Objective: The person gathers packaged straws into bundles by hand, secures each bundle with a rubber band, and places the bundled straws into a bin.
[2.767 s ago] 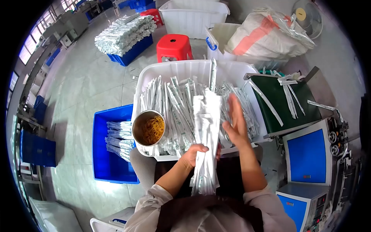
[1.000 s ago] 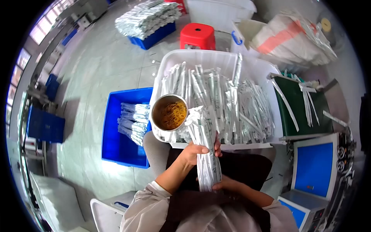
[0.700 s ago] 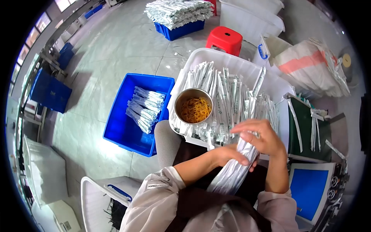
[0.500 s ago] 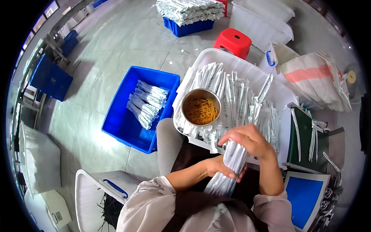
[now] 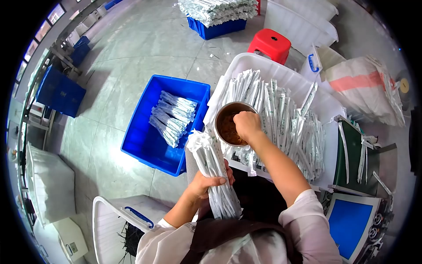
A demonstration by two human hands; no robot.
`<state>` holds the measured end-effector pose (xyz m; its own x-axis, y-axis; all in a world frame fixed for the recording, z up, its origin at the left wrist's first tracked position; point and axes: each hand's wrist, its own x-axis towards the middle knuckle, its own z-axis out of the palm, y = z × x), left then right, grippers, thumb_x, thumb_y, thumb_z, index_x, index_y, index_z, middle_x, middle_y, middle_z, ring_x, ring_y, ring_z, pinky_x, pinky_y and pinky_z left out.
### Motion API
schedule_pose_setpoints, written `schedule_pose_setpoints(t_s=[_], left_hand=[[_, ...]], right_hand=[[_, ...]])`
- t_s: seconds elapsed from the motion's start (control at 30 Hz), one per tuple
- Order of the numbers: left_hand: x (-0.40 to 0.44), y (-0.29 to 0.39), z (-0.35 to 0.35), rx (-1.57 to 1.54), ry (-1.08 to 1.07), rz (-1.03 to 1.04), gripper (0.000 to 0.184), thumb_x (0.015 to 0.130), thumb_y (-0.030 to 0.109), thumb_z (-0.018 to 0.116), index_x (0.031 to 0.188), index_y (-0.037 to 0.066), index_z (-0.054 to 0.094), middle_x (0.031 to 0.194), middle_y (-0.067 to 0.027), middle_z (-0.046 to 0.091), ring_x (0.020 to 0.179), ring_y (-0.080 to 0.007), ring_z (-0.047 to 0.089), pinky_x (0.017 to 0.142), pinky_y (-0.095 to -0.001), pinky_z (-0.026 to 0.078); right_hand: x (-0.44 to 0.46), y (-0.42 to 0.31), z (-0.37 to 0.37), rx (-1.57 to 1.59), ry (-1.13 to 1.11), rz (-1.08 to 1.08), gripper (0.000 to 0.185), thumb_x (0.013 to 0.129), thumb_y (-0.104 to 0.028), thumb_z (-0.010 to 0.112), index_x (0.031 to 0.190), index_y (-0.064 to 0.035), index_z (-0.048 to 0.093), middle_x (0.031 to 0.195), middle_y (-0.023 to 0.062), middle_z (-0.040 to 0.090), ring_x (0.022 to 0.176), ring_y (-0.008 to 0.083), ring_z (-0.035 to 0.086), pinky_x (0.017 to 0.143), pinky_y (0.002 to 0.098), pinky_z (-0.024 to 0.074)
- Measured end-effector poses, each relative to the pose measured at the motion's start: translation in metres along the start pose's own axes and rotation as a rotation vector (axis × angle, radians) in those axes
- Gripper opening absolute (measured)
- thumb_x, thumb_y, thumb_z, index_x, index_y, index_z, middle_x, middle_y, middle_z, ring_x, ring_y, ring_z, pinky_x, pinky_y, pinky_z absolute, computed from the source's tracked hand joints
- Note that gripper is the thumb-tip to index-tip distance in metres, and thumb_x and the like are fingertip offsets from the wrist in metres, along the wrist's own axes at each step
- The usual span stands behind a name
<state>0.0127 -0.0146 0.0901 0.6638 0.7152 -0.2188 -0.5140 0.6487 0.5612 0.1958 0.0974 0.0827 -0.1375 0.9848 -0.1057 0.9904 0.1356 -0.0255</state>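
My left hand is wrapped round a bundle of long, thin, paper-and-film-wrapped packets, held tilted above my lap. My right hand reaches into a round metal bowl of yellowish-brown rubber bands. Its fingers are closed and point down among the bands; their tips are hidden. The bowl rests on more wrapped packets that lie in rows in a large white tub. Left of the tub, a blue bin has several bundles of packets inside.
A red stool stands behind the tub. To the right are a white sack with a pink stripe and a dark green surface with loose wrappers. A white container with a blue handle is at lower left. A piled blue crate stands farther back.
My right hand has left the bundle and moved up into the bowl of rubber bands. My left hand has shifted the bundle left and raised its top end. The view has turned slightly.
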Motion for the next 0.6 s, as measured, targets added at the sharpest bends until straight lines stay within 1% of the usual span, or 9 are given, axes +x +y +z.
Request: schedule_pose_setpoints(t_s=[0.1,0.13,0.2,0.23,0.33,0.4,0.47,0.5,0.6], left_hand=[[0.006,-0.001,0.004,-0.007,0.002,-0.018,0.048,0.058,0.005,0.066,0.101,0.0,0.046,0.082,-0.0107,0.055,0.075,-0.0246,0.056,0.07,-0.0373,0.046],[0.007,0.002,0.013,0.048,0.06,-0.038,0.047,0.055,0.009,0.065,0.098,0.002,0.047,0.078,-0.0087,0.053,0.071,-0.0226,0.055,0.074,-0.0372,0.044],[0.006,0.002,0.015,0.062,0.069,-0.047,0.048,0.055,0.008,0.065,0.099,0.001,0.047,0.078,-0.009,0.054,0.071,-0.023,0.055,0.074,-0.0374,0.044],[0.006,0.002,0.015,0.075,0.084,-0.051,0.048,0.055,0.008,0.065,0.099,0.001,0.047,0.079,-0.0093,0.054,0.072,-0.0234,0.055,0.074,-0.0375,0.044],[0.004,0.0,0.012,0.056,0.061,-0.027,0.051,0.055,0.006,0.065,0.103,0.001,0.046,0.079,-0.0097,0.055,0.073,-0.0239,0.056,0.073,-0.0378,0.045],[0.003,0.002,0.017,0.082,0.092,-0.011,0.053,0.056,0.006,0.065,0.105,0.001,0.045,0.08,-0.0098,0.055,0.073,-0.0241,0.056,0.073,-0.0376,0.046],[0.004,0.002,0.026,0.127,0.139,0.033,0.06,0.06,0.006,0.066,0.114,0.002,0.041,0.083,-0.0104,0.055,0.075,-0.0242,0.057,0.07,-0.0369,0.047],[0.006,0.002,0.028,0.139,0.125,0.025,0.06,0.06,0.006,0.066,0.114,0.002,0.041,0.083,-0.0104,0.055,0.075,-0.0242,0.057,0.07,-0.0369,0.047],[0.02,-0.005,0.046,0.179,0.179,0.048,0.039,0.061,0.005,0.071,0.096,-0.001,0.054,0.082,-0.0074,0.058,0.073,-0.0171,0.058,0.068,-0.0303,0.047]], right_hand=[[-0.003,0.006,0.005,0.043,0.101,-0.045,0.017,0.073,-0.007,0.049,0.072,-0.0063,0.066,0.075,0.0127,0.064,0.073,0.0279,0.063,0.064,0.0383,0.0493],[-0.004,0.007,0.003,0.039,0.101,-0.039,0.017,0.073,-0.007,0.049,0.072,-0.0063,0.066,0.075,0.0127,0.064,0.073,0.0279,0.063,0.064,0.0383,0.0493],[-0.003,0.006,-0.003,-0.004,-0.082,-0.013,0.019,0.073,-0.006,0.048,0.077,-0.0057,0.066,0.084,0.0144,0.063,0.08,0.0287,0.061,0.067,0.0383,0.0488],[-0.002,0.008,0.003,-0.005,-0.079,-0.013,0.019,0.073,-0.006,0.048,0.077,-0.0057,0.066,0.084,0.0144,0.063,0.08,0.0287,0.061,0.067,0.0383,0.0488],[-0.005,0.012,0.012,0.025,0.097,-0.017,0.016,0.075,-0.007,0.047,0.077,-0.0034,0.062,0.087,0.0153,0.06,0.082,0.0295,0.06,0.067,0.0388,0.0479],[-0.016,0.01,0.003,0.309,0.274,-0.041,0.011,0.077,-0.007,0.046,0.073,-0.0018,0.055,0.083,0.0156,0.057,0.078,0.0301,0.058,0.066,0.0394,0.0465],[-0.041,0.002,-0.021,0.505,0.312,-0.004,0.007,0.075,-0.006,0.049,0.07,-0.002,0.048,0.074,0.0146,0.055,0.071,0.032,0.056,0.062,0.0409,0.0448],[-0.063,-0.002,-0.03,0.593,0.288,-0.07,0.005,0.073,-0.005,0.05,0.07,-0.0018,0.048,0.072,0.0147,0.055,0.07,0.0326,0.056,0.061,0.0407,0.0444],[-0.127,-0.015,-0.051,0.759,0.387,-0.167,0.006,0.068,-0.002,0.054,0.071,-0.0023,0.049,0.068,0.0134,0.054,0.064,0.0313,0.056,0.057,0.0389,0.0452]])
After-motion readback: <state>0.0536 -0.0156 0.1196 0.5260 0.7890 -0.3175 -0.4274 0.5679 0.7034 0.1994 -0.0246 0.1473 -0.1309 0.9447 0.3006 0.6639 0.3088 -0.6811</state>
